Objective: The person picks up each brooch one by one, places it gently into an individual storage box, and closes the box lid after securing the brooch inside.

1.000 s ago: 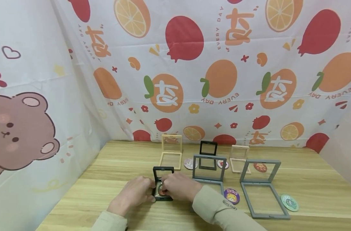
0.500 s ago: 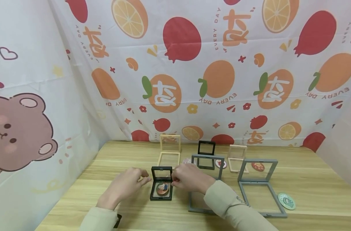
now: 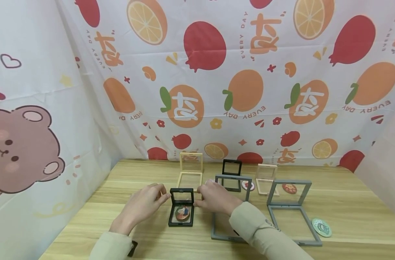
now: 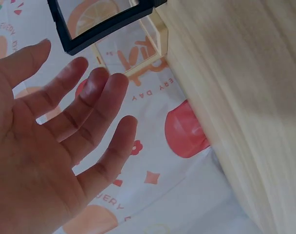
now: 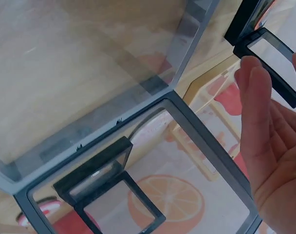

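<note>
A small black hinged display frame (image 3: 181, 219) lies unfolded on the table, its lid standing up at the back. On the clear film of its base sits a round badge (image 3: 182, 213) with a coloured picture. My left hand (image 3: 144, 203) hovers at the lid's left side; in the left wrist view its fingers (image 4: 97, 117) are loosely spread and hold nothing. To the lid's right is my right hand (image 3: 215, 196), its fingertips close to the lid edge. The right wrist view shows relaxed fingers (image 5: 256, 112) beside the black lid (image 5: 274, 61); whether they touch it cannot be told.
Two larger grey frames (image 3: 294, 242) stand unfolded at the right, one partly behind my right arm. Further back are a yellow frame (image 3: 191, 173), a black frame (image 3: 232, 174) and a pale pink frame (image 3: 266, 180). Round badges lie about, including a green one (image 3: 321, 227) and a red one (image 3: 289, 188).
Both hands have drawn apart from the small black frame's base, uncovering the badge in it. Over the last half second they have barely moved, staying at the lid's sides.
</note>
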### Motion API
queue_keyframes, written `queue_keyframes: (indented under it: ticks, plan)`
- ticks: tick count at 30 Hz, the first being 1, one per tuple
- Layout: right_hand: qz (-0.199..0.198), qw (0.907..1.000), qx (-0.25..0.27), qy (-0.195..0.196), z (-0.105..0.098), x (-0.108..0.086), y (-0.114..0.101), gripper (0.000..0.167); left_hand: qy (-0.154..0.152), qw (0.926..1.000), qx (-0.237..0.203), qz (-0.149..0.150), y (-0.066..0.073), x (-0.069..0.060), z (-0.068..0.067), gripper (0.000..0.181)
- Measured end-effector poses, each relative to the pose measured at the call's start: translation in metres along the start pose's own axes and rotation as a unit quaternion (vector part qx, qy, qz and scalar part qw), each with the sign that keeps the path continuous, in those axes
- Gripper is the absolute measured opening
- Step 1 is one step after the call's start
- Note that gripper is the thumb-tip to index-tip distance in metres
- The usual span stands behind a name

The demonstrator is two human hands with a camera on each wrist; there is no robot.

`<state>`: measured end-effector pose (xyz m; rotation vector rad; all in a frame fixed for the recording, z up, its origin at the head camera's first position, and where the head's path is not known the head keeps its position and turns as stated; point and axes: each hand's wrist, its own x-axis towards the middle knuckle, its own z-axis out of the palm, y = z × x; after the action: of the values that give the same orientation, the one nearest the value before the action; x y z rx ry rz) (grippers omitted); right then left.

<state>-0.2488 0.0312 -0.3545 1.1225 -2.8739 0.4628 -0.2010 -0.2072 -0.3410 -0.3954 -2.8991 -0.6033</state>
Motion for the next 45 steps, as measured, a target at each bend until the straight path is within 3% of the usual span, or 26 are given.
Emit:
queue_keyframes:
  ticks: [6,12,22,31,37,45]
  plan:
    - [0.037,0.9965,0.072,-0.022,0.001,0.001,0.001,0.05,0.013,0.9988,-0.043,-0.017,0.0,0.004,0.004,0.016]
    - [0.051,0.9909,0.119,-0.037,0.002,0.004,-0.002,0.058,0.0,0.9962,-0.079,-0.039,-0.001,0.008,0.008,0.027]
    - [0.073,0.9816,0.175,-0.025,0.006,0.009,-0.003,0.051,-0.035,0.9906,-0.122,-0.052,-0.006,0.013,0.018,0.043]
    - [0.081,0.9683,0.233,-0.04,0.01,0.01,-0.004,0.052,-0.042,0.9806,-0.181,-0.063,-0.009,0.013,0.022,0.04]
    - [0.086,0.9558,0.277,-0.048,0.014,0.012,-0.004,0.053,-0.043,0.9831,-0.169,-0.053,-0.007,0.014,0.024,0.043]
    - [0.05,0.9645,0.256,-0.038,0.02,0.014,0.003,0.049,-0.044,0.9851,-0.157,-0.055,-0.004,0.014,0.026,0.044]
